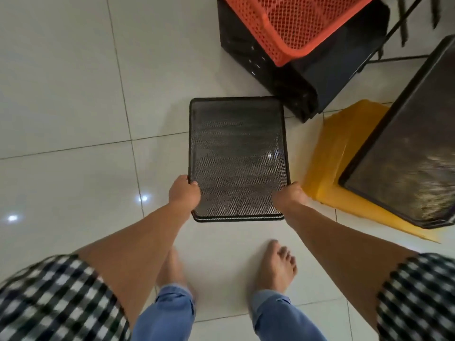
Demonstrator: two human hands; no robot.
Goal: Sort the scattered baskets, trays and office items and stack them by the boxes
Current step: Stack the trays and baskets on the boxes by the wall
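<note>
Head view, left hand (184,193), right hand (290,196) gripping mesh tray (237,156); orange basket (302,23) cropped

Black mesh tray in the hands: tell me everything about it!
The black mesh tray is a rectangle with rounded corners and a thin raised rim, seemingly metal. The white floor tiles show through it. It is held level above them, the left hand gripping its left edge, the right hand its right edge.
</note>
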